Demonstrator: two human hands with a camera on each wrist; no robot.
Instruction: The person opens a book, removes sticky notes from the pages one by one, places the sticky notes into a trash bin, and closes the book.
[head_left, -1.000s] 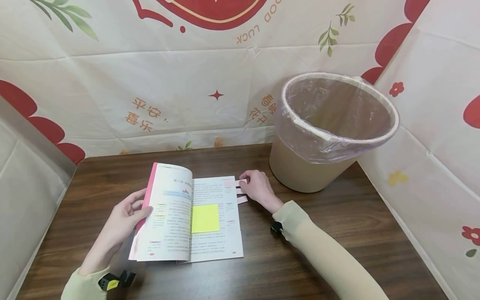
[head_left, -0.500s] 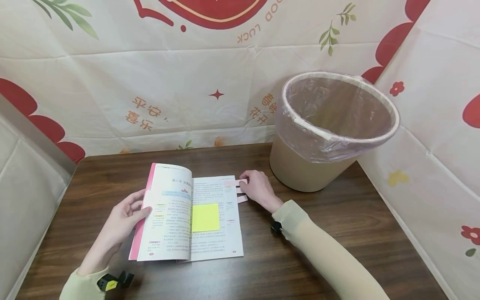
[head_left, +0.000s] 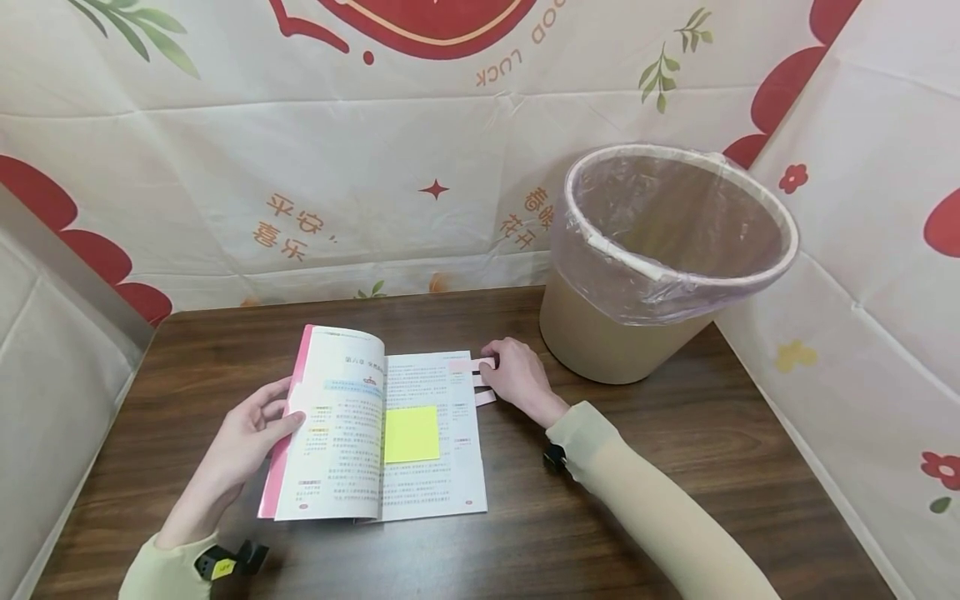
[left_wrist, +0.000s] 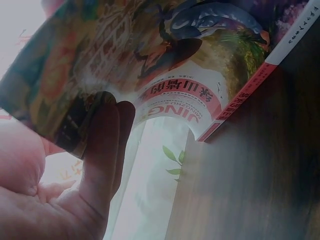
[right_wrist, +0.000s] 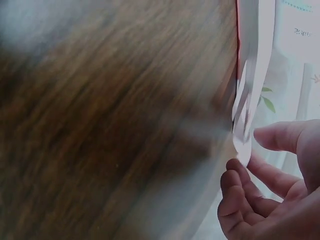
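Note:
An open paperback book (head_left: 431,492) with a pink cover edge lies on the wooden table in the head view. My left hand (head_left: 251,425) grips its raised left part, thumb over the printed page and fingers behind the cover; the left wrist view shows the bent, colourful cover (left_wrist: 165,55). A yellow sticky note (head_left: 411,434) lies on the right page. Several pale pink sticky tabs (head_left: 485,398) stick out past that page's outer edge. At the uppermost one, my right hand (head_left: 517,372) pinches the end between thumb and fingers; in the right wrist view the strip (right_wrist: 242,142) runs between them.
A beige waste bin (head_left: 600,342) with a clear plastic liner stands at the back right of the table (head_left: 675,492). Behind the table hangs a printed white cloth (head_left: 375,167), with similar cloth on both sides.
Both hands and the book stay almost in place. The left page shifts very slightly, and the right hand lifts a touch at the uppermost tab.

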